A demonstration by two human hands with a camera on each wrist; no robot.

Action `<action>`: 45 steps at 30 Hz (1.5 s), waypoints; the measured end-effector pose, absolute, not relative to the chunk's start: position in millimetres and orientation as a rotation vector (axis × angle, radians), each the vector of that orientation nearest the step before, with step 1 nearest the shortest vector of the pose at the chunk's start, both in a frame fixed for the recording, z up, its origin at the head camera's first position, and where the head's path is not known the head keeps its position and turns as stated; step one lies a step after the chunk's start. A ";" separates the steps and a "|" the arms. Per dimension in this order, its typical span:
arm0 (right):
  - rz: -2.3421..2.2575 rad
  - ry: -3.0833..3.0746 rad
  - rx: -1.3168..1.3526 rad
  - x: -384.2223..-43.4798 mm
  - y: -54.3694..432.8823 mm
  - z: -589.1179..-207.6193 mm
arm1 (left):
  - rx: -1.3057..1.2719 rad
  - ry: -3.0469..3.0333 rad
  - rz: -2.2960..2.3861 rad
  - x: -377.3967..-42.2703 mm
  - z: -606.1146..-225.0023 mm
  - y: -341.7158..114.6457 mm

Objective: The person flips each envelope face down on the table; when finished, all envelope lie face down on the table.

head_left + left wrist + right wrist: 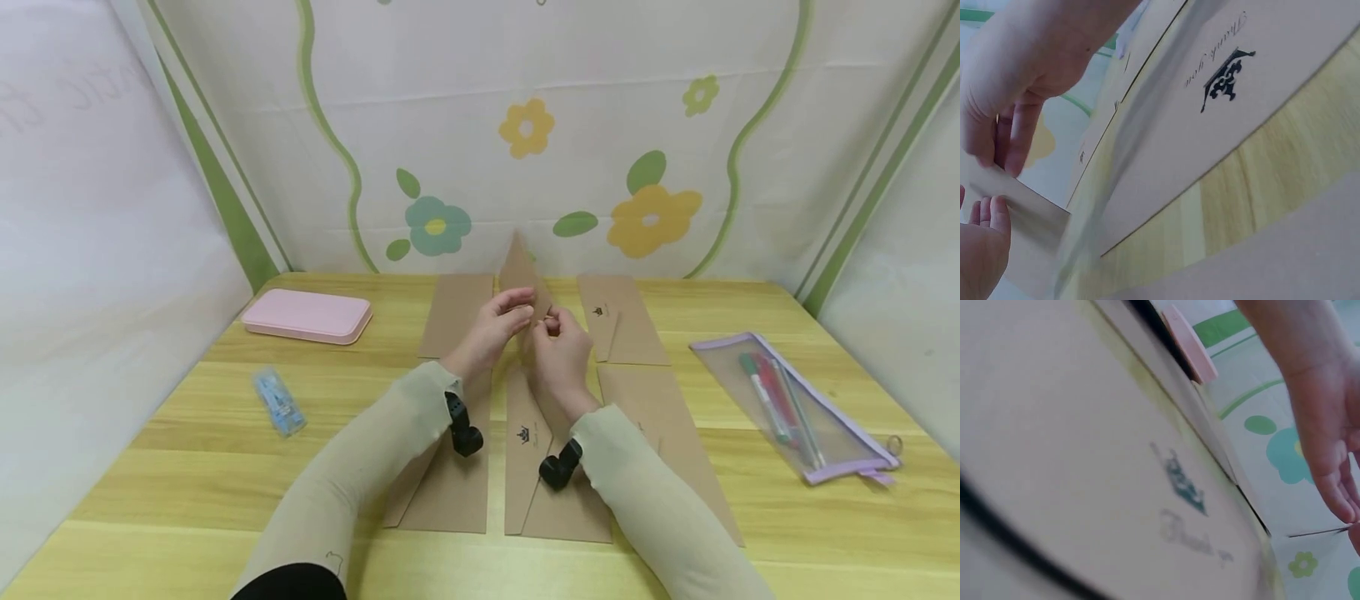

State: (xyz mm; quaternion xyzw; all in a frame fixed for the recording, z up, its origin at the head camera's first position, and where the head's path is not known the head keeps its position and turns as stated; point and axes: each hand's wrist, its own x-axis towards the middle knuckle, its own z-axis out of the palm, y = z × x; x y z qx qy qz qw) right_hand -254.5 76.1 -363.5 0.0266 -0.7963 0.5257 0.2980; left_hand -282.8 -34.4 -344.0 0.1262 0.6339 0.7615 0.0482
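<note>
A brown kraft paper envelope [517, 271] stands on edge between the two hands at the back middle of the table. My left hand [491, 329] rests its nearly straight fingers against the left face; the left wrist view shows those fingers [999, 215] flat on the paper. With curled fingers, my right hand [562, 354] pinches the right side of the envelope. Below it lies another envelope [528, 487], bearing a dark crown print and small lettering. In the right wrist view, the left hand [1325, 434] is at the right and the upright envelope appears as a thin edge.
More brown envelopes lie flat to the left [457, 492] and right [678, 442], and at the back. A pink case [307, 315] and a small blue packet [279, 402] lie on the left. A mesh pouch [795, 408] holding pens lies on the right.
</note>
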 end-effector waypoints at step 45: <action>2.462 -1.461 -0.309 -251.3 85.3 -359.7 | -0.072 2.004 2.486 -275.0 -355.4 -39.1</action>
